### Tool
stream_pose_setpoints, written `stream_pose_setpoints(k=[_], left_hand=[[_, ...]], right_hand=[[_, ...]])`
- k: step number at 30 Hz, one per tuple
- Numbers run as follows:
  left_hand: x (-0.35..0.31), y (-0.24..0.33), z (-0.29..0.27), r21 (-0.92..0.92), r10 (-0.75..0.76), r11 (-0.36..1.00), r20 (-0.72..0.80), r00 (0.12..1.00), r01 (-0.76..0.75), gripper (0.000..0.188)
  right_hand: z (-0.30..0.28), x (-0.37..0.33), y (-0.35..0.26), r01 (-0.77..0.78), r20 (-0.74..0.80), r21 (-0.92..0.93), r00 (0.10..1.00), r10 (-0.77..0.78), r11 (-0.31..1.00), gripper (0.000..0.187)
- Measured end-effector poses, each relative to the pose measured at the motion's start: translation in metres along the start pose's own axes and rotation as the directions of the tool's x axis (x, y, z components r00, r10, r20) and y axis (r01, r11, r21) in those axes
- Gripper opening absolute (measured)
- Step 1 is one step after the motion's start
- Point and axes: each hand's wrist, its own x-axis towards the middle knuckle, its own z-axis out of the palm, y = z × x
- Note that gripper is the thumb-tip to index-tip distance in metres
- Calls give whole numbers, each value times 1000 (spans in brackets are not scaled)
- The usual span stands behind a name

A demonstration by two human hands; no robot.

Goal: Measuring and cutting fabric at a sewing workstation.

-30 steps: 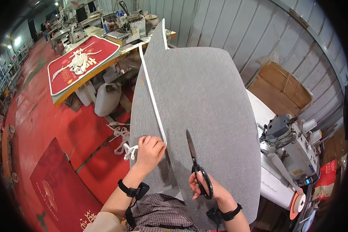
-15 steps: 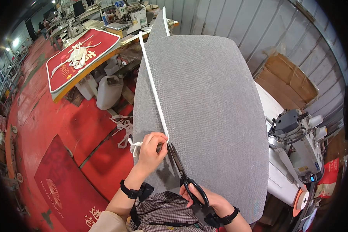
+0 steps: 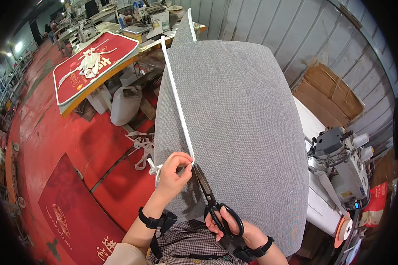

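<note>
A large grey mat (image 3: pixel 239 106) lies before me, its textured face up. Along its left side runs a white binding strip (image 3: pixel 177 99), which my left hand (image 3: pixel 176 172) pinches between thumb and fingers; a loose white tail hangs left of that hand. My right hand (image 3: pixel 227 227) has its fingers through the handles of black-handled scissors (image 3: pixel 211 198). The blades point up and left, their tips close beside my left fingertips and the strip's end. Whether the tips touch the strip, I cannot tell.
A sewing machine (image 3: pixel 336 154) stands at the right beside a white table (image 3: pixel 320 207). At the far left, a red mat (image 3: pixel 97 66) with white strips on it covers a table. A cardboard box (image 3: pixel 327 92) leans on the wall. Another red mat (image 3: pixel 75 216) lies low left.
The scissors' handles have spread slightly further apart in my right hand. My left hand keeps its pinch on the strip, nearly in place. The view has shifted a little.
</note>
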Motion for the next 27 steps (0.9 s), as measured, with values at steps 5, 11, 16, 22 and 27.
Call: stream_pose_setpoints(k=[5, 11, 16, 22, 27], left_hand=[[0, -1, 2, -9, 5, 1000, -22, 1000, -5, 8], [-1, 1, 1, -20, -10, 1000, -33, 999, 9, 7], [-2, -2, 0, 11, -22, 1000, -17, 1000, 22, 8], [-2, -2, 1, -23, -38, 999, -23, 999, 37, 7], [-1, -2, 0, 0, 15, 1000, -37, 999, -15, 7]], right_hand=[[0, -1, -4, -2, 20, 19, 1000, 2, 1000, 74], [0, -2, -4, -9, 19, 28, 1000, 8, 1000, 75], [0, -2, -5, -9, 14, 28, 1000, 8, 1000, 75], [3, -4, -6, -13, 2, 28, 1000, 13, 1000, 74], [1, -4, -6, -20, 32, 35, 999, 19, 999, 74]])
